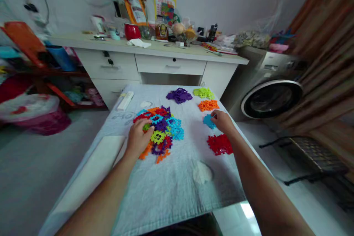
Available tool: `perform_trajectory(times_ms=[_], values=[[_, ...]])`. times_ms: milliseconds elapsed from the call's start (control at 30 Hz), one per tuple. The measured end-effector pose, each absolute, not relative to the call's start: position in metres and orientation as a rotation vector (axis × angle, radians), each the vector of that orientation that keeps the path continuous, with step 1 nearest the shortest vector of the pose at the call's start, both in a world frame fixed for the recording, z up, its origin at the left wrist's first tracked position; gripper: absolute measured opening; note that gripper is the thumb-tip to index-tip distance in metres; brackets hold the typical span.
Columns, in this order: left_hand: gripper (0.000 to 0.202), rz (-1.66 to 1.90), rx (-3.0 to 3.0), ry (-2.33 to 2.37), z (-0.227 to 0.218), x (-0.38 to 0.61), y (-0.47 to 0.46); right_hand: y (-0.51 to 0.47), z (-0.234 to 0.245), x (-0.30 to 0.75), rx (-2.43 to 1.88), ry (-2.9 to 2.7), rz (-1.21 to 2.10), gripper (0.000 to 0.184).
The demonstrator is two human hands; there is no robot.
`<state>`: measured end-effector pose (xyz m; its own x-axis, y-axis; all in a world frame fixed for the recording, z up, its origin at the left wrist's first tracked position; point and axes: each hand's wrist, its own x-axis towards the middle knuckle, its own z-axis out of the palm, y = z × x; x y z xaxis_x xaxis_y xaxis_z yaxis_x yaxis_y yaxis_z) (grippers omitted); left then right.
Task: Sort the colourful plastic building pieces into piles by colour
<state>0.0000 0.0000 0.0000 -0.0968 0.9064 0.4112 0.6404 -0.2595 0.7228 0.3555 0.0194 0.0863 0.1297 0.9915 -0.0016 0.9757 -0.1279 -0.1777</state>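
1. The mixed pile (162,129) of coloured pieces on the cloth (171,180) is being pressed at its near-left edge by the left hand (139,137). Its fingers are curled, and whether a piece is pinched cannot be told.
2. The blue pile (208,121) is being touched by the right hand (223,121). Its fingers are narrow, and the grip cannot be told.
3. The mixed pile is being seen left of the right hand, nearer the left hand.

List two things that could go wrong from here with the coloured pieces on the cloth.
1. The red pile lies close by the right forearm, near the edge of the cloth; a sweep might knock pieces off.
2. The left hand rests on the tangled mixed pile; lifting one piece may drag others along.
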Motion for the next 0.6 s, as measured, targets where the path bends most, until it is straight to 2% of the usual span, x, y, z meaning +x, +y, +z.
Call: perform_trajectory(times_ms=[400,600], values=[[0.027,1.324,1.862,1.707,-0.005,0.000,0.002,0.013,0.080,0.346,-2.374,-1.975,-0.023,0.028],[0.026,1.341,1.842,1.720,-0.006,0.001,0.002,0.007,0.081,0.326,-2.141,-2.036,0.045,0.023]])
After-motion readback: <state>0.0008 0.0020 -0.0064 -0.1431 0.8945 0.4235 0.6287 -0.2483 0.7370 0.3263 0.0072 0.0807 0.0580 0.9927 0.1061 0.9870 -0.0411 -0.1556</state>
